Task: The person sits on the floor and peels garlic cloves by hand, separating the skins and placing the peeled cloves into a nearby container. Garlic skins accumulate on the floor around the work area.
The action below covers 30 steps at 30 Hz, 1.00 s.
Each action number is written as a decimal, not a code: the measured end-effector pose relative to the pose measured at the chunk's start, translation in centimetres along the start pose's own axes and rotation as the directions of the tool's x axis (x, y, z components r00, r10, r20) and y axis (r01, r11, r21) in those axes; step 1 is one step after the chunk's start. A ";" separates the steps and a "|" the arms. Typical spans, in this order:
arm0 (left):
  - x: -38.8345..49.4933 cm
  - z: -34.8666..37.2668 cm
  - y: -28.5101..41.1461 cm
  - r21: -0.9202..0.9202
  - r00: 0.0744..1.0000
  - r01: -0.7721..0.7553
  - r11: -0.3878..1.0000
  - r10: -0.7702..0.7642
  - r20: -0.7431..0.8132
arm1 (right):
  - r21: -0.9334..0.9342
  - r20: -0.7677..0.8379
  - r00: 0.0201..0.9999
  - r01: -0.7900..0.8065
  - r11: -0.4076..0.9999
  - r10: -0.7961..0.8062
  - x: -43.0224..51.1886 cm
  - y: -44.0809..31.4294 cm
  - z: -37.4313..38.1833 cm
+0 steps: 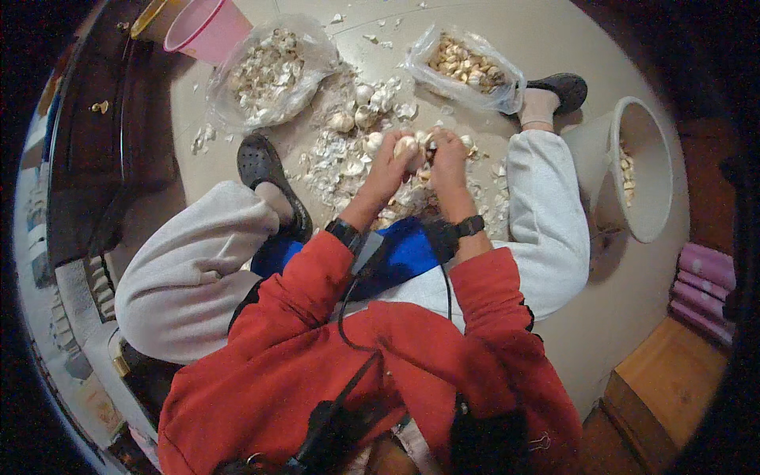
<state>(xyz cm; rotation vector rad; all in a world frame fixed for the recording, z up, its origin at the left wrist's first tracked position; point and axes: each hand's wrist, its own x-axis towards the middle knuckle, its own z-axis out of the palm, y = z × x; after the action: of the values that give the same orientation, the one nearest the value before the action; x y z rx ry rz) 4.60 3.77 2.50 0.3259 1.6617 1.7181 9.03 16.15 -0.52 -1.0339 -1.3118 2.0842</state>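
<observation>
My left hand [393, 160] grips a whitish garlic bulb [406, 146] above the floor, thumb laid along it. Close beside it, my right hand [449, 159] has its fingers bent around something small and dark at the fingertips; what it is cannot be made out. Under both hands spreads a heap of papery garlic skins [332, 169] with loose pieces among them. Several whole garlic bulbs [363, 117] lie just beyond my left hand.
A clear plastic bag of skins [270, 77] stands far left, near a pink bucket [208, 29]. Far right is a plastic-lined container of garlic cloves [466, 65]. A pale bucket [594, 163] with cloves inside stands by my right leg. A dark cabinet [89, 142] borders the left.
</observation>
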 end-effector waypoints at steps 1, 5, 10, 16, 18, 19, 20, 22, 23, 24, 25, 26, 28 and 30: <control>0.4 -0.2 0.0 -0.104 0.999 -0.040 0.994 0.038 -0.028 | 0.149 0.037 0.998 -0.051 0.988 0.046 0.5 -0.1 -0.6; 1.4 -3.2 0.4 -0.481 0.992 0.129 0.867 -0.107 0.073 | -0.791 0.148 0.989 0.125 0.599 -0.012 1.2 -1.0 -2.2; 1.3 -3.8 -0.3 -0.407 0.978 0.128 0.905 -0.182 -0.098 | -0.604 0.368 0.906 0.403 0.688 -0.208 -1.0 -1.0 0.1; 0.6 -3.3 -0.1 -0.047 0.993 0.028 0.998 -0.034 -0.116 | -0.507 0.615 0.754 0.601 0.618 -0.230 -2.9 -2.1 1.7; 0.2 -3.4 -0.1 0.043 0.990 0.010 0.999 -0.004 -0.141 | -0.486 0.641 0.732 0.620 0.616 -0.231 -3.1 -2.3 1.7; 0.2 -3.3 -0.2 0.027 0.992 -0.008 1.000 0.012 -0.122 | -0.482 0.654 0.725 0.619 0.621 -0.216 -3.0 -2.4 1.7; 0.2 -3.4 -0.4 0.010 0.995 0.004 1.000 -0.003 -0.104 | -0.477 0.666 0.718 0.617 0.625 -0.201 -3.0 -2.4 1.6; 0.4 -3.5 -1.0 -0.023 0.995 0.020 1.000 -0.022 -0.097 | -0.457 0.690 0.690 0.649 0.609 -0.218 -2.8 -2.3 1.4; 0.4 -3.5 -1.5 -0.040 0.994 0.025 0.999 -0.029 -0.107 | -0.410 0.713 0.650 0.690 0.597 -0.262 -2.7 -2.2 1.3; 0.5 -3.6 -2.1 -0.079 0.995 -0.014 0.997 0.007 -0.098 | -0.454 0.711 0.668 0.675 0.581 -0.220 -2.6 -2.0 1.3; 0.7 -3.9 -2.6 -0.017 0.992 0.042 0.999 -0.043 -0.119 | -0.463 0.721 0.660 0.687 0.560 -0.213 -2.5 -1.8 1.4; 1.0 -4.2 -3.1 0.022 0.991 0.054 0.998 -0.051 -0.121 | -0.503 0.719 0.674 0.673 0.542 -0.171 -2.5 -1.6 1.4; 1.2 -4.4 -3.8 0.039 0.986 0.065 0.997 -0.058 -0.154 | -0.474 0.728 0.659 0.682 0.557 -0.188 -2.7 -1.1 1.3; 1.5 -4.2 -4.0 0.002 0.981 0.051 0.999 -0.050 -0.190 | -0.521 0.659 0.737 0.591 0.616 -0.150 -2.8 -0.8 1.2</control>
<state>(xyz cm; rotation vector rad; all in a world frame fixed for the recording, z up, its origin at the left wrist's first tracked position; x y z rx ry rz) 2.17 1.17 -2.30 0.1247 1.7962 1.7509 9.77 13.80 1.51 -0.2532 -2.5237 1.5600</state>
